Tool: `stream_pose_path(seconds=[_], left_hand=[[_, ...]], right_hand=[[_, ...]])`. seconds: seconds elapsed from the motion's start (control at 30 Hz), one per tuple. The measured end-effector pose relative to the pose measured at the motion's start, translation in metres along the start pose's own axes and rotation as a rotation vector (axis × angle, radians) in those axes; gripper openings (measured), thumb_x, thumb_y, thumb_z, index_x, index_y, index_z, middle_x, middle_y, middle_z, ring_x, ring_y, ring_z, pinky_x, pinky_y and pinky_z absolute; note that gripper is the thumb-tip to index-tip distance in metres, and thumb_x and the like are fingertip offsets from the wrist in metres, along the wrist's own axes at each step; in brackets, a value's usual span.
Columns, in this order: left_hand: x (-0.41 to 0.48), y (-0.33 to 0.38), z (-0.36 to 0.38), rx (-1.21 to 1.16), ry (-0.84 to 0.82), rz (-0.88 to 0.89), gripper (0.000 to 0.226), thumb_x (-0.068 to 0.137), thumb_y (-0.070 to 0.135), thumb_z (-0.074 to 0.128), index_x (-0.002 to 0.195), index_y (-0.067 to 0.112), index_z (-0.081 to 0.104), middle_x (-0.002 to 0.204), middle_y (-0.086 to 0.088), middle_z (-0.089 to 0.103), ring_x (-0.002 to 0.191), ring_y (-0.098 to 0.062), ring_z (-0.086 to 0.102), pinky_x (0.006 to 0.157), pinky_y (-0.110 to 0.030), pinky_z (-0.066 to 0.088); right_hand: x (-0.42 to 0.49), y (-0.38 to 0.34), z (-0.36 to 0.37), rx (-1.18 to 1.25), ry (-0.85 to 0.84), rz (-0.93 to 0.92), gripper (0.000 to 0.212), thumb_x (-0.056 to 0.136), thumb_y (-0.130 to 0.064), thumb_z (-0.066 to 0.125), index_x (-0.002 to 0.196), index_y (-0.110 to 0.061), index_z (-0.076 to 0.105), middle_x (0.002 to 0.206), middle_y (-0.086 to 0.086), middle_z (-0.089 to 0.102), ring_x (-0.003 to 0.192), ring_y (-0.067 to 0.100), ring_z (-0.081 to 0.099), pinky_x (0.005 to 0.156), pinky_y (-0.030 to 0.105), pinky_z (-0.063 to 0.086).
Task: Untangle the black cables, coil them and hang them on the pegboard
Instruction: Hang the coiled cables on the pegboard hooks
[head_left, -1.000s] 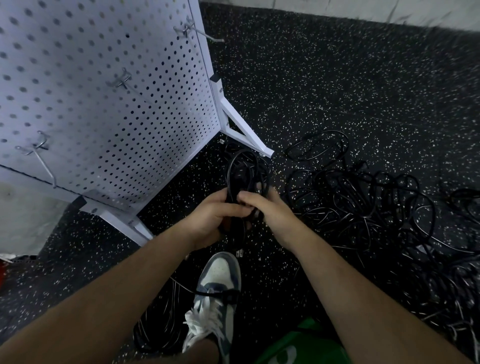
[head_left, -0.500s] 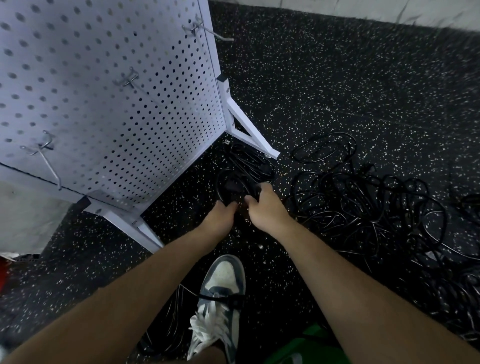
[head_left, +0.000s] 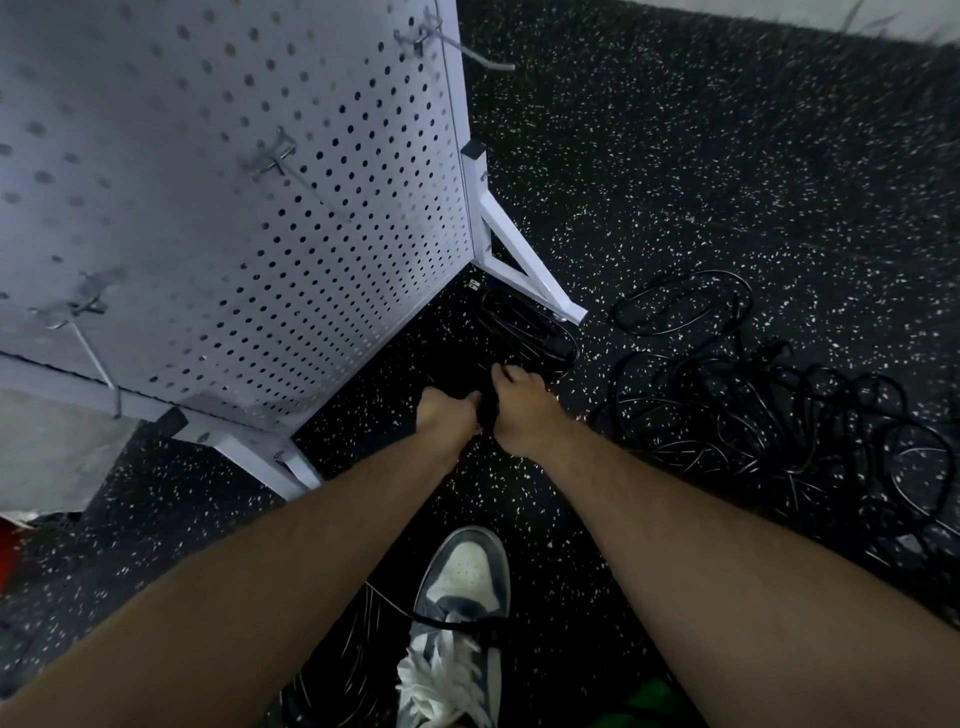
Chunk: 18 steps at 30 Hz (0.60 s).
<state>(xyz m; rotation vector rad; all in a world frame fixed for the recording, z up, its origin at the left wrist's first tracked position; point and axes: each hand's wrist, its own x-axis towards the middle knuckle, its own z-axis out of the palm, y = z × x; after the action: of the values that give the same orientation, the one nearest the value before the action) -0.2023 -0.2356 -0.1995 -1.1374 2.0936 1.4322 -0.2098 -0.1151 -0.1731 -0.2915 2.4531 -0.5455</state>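
Both my hands reach far forward and low, close together over the dark floor. My left hand (head_left: 445, 413) and my right hand (head_left: 517, 402) grip a black cable bundle (head_left: 487, 410) between them; the bundle is dark and blurred against the floor. Just beyond my hands a coiled black cable (head_left: 524, 332) lies at the pegboard's foot. A big tangle of black cables (head_left: 769, 410) spreads on the floor to the right. The white pegboard (head_left: 223, 197) stands at the left with bare metal hooks (head_left: 272, 156).
The pegboard's white angled foot (head_left: 530, 275) juts out beside the coiled cable, and another foot (head_left: 260, 457) sits near my left forearm. My grey-and-white sneaker (head_left: 457, 623) is below, with black cable (head_left: 353, 644) beside it. Something green (head_left: 649, 699) shows at the bottom edge.
My hands have moved forward and down with the cable bundle, from chest height toward the floor near the pegboard's foot. The upright loop seen earlier has dropped out of clear sight.
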Motion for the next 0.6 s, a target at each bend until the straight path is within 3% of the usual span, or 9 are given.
stream_pose_path(seconds=[0.1,0.17,0.23,0.3,0.4,0.5,0.6], left_hand=[[-0.01,-0.007,-0.007,0.372,0.035,0.08,0.054,0.099,0.036,0.061,0.139,0.0,0.05,0.139,-0.02,0.05,0.116,-0.032,0.06,0.096,-0.033,0.051],[-0.029,-0.01,-0.014,0.422,0.039,0.179,0.054,0.102,0.033,0.057,0.144,0.002,0.043,0.145,-0.02,0.039,0.129,-0.034,0.048,0.107,-0.036,0.041],[-0.054,-0.017,-0.026,0.397,0.027,0.341,0.048,0.103,0.024,0.055,0.145,0.005,0.043,0.143,-0.016,0.04,0.132,-0.03,0.045,0.108,-0.03,0.035],[-0.082,-0.028,-0.042,0.405,-0.003,0.511,0.043,0.103,0.017,0.054,0.144,0.006,0.047,0.136,-0.008,0.045,0.128,-0.022,0.046,0.103,-0.02,0.031],[-0.115,-0.059,-0.071,0.423,0.035,0.674,0.031,0.102,0.011,0.053,0.133,0.006,0.059,0.121,0.004,0.048,0.116,-0.012,0.047,0.101,-0.02,0.035],[-0.131,-0.107,-0.104,0.443,0.25,0.715,0.023,0.099,0.011,0.059,0.121,0.006,0.061,0.12,-0.001,0.051,0.109,-0.006,0.041,0.102,-0.029,0.039],[-0.133,-0.149,-0.128,0.464,0.473,0.581,0.034,0.093,0.027,0.066,0.114,0.003,0.056,0.119,-0.015,0.051,0.111,-0.029,0.045,0.102,-0.044,0.037]], right_hand=[[-0.005,0.002,0.005,-0.101,0.134,-0.028,0.072,0.098,-0.021,0.053,0.16,-0.008,0.017,0.163,0.01,0.026,0.147,0.031,0.024,0.121,0.043,0.021],[-0.016,0.002,0.011,-0.124,0.215,-0.056,0.069,0.099,-0.022,0.053,0.159,-0.008,0.023,0.163,0.01,0.023,0.15,0.03,0.019,0.124,0.043,0.017],[-0.034,-0.001,0.02,-0.101,0.304,-0.096,0.06,0.096,-0.02,0.056,0.152,-0.007,0.037,0.157,0.011,0.034,0.147,0.031,0.026,0.122,0.045,0.025],[-0.056,-0.01,0.032,-0.059,0.338,-0.159,0.048,0.093,-0.02,0.058,0.14,-0.01,0.053,0.14,0.007,0.051,0.131,0.029,0.042,0.11,0.042,0.038],[-0.084,-0.032,0.056,-0.013,0.226,-0.226,0.024,0.094,-0.027,0.054,0.115,-0.019,0.063,0.113,-0.001,0.064,0.11,0.025,0.052,0.093,0.036,0.043],[-0.101,-0.053,0.07,-0.017,-0.029,-0.236,0.03,0.1,-0.041,0.049,0.114,-0.017,0.063,0.116,0.005,0.064,0.113,0.027,0.049,0.098,0.041,0.042],[-0.107,-0.07,0.071,-0.093,-0.197,-0.21,0.043,0.1,-0.048,0.053,0.121,-0.012,0.06,0.123,0.012,0.06,0.12,0.03,0.048,0.103,0.041,0.041]])
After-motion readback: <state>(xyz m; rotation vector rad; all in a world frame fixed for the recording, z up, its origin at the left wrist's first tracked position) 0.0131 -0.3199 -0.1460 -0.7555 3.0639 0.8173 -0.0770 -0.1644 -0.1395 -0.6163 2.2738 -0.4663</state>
